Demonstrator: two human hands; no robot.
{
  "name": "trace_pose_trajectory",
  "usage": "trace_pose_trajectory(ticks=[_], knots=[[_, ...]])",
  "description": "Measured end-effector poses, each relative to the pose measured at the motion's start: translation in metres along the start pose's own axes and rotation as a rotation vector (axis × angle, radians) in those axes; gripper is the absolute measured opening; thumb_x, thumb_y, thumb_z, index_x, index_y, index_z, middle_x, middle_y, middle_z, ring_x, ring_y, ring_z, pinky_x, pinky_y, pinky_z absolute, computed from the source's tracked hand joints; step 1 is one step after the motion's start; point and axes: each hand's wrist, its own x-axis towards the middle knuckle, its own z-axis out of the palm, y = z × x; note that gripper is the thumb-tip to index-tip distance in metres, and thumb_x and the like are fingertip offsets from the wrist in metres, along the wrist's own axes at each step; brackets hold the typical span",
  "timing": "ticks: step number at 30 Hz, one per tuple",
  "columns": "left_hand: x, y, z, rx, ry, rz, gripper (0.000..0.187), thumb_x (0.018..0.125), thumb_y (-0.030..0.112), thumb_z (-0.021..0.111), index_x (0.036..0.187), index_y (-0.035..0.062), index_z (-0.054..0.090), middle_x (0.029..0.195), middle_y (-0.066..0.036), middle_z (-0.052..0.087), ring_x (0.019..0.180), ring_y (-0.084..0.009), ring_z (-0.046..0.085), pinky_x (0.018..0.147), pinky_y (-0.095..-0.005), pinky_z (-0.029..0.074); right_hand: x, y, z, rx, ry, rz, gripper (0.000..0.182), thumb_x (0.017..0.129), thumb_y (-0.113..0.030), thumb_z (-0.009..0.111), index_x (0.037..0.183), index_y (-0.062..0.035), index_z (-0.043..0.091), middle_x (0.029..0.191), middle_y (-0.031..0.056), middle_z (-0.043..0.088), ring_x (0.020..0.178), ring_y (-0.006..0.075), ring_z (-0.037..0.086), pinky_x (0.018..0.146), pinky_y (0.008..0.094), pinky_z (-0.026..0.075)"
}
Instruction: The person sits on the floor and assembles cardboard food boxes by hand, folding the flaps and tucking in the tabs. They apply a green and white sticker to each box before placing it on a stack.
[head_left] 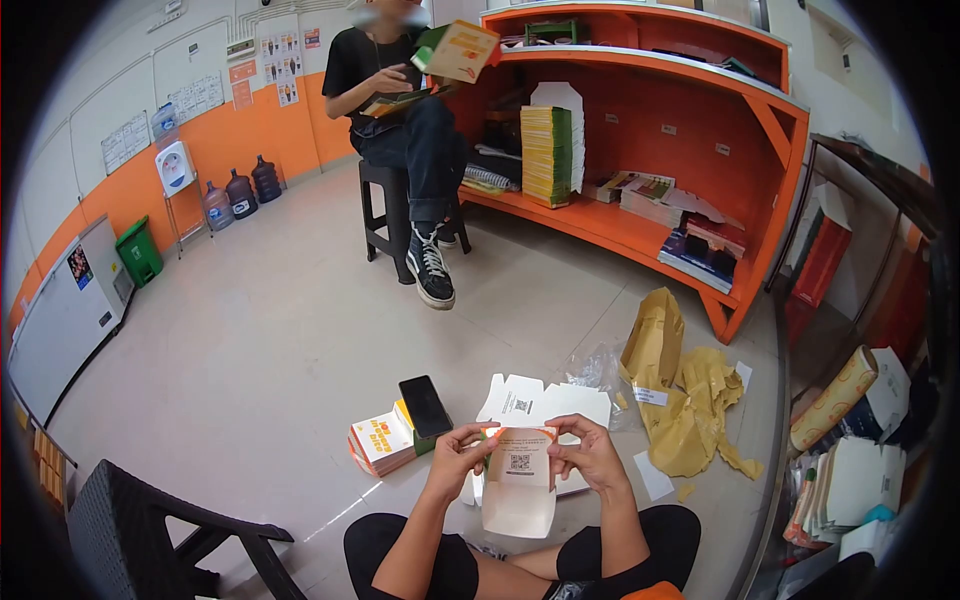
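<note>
Between my hands is a small cardboard box [519, 507], partly folded, with a QR code and print on its white inner panel. My left hand [462, 457] pinches its upper left corner, and my right hand [591, 457] pinches the upper right one. Flat white box blanks [535, 396] lie on the floor just beyond, one showing another QR code. Left of them sits a stack of printed cartons [383, 440] in white, orange and green. A black phone [426, 406] rests on the stack's right part.
Torn brown wrapping paper [675, 400] and clear plastic [597, 368] lie to the right. A person [405, 120] on a black stool [380, 215] holds a printed carton [458, 52]. An orange shelf [640, 245] stands behind; a dark stool [120, 530] is at lower left.
</note>
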Motion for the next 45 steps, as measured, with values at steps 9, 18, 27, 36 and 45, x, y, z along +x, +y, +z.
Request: trace_pose_trajectory(ticks=[9,18,27,36,45], knots=[[0.001,-0.013,0.007,0.161,0.067,0.132,0.018,0.085,0.013,0.07,0.087,-0.0009,0.059,0.078,-0.007,0.063,0.05,-0.0089,0.058,0.042,-0.0208,0.047,0.005,0.02,0.016,-0.025,0.144,-0.083,0.012,0.086,-0.001,0.065,0.091,0.0051,0.057,0.085,0.0117,0.063,0.07,0.0223,0.069,0.06,0.0286,0.06],[0.001,-0.017,0.009,0.121,0.061,0.196,0.018,0.086,0.014,0.069,0.085,-0.0011,0.059,0.081,-0.01,0.064,0.071,-0.0181,0.068,0.063,-0.0277,0.056,0.006,0.021,0.015,-0.028,0.115,-0.154,0.016,0.085,-0.006,0.068,0.077,-0.0006,0.056,0.077,0.0086,0.063,0.062,0.0136,0.064,0.049,0.0229,0.05],[-0.002,-0.029,0.018,0.206,0.11,0.343,0.033,0.085,0.006,0.067,0.064,0.0074,0.041,0.062,0.002,0.047,0.061,-0.0039,0.041,0.057,-0.019,0.033,0.011,0.053,0.031,-0.354,0.336,-0.429,0.022,0.079,0.001,0.071,0.075,-0.0002,0.05,0.075,0.0007,0.043,0.06,0.0048,0.04,0.053,0.0188,0.04],[-0.006,-0.013,0.026,-0.479,0.08,0.313,0.047,0.085,0.002,0.064,0.124,0.0068,0.038,0.12,-0.012,0.05,0.111,-0.0206,0.053,0.091,-0.0341,0.048,0.002,0.043,0.056,-0.814,0.295,-0.9,0.036,0.076,0.005,0.072,0.094,-0.0059,0.043,0.084,0.0084,0.05,0.074,0.0201,0.053,0.062,0.0295,0.045],[-0.007,0.026,-0.015,-0.425,0.113,0.146,0.033,0.083,0.01,0.066,0.109,0.0031,0.048,0.108,-0.01,0.06,0.099,-0.0169,0.061,0.085,-0.0304,0.051,0.007,0.055,0.053,0.287,0.086,-0.481,0.063,0.085,-0.029,0.068,0.129,-0.0059,0.029,0.122,0.0113,0.042,0.107,0.0279,0.055,0.086,0.0411,0.048]])
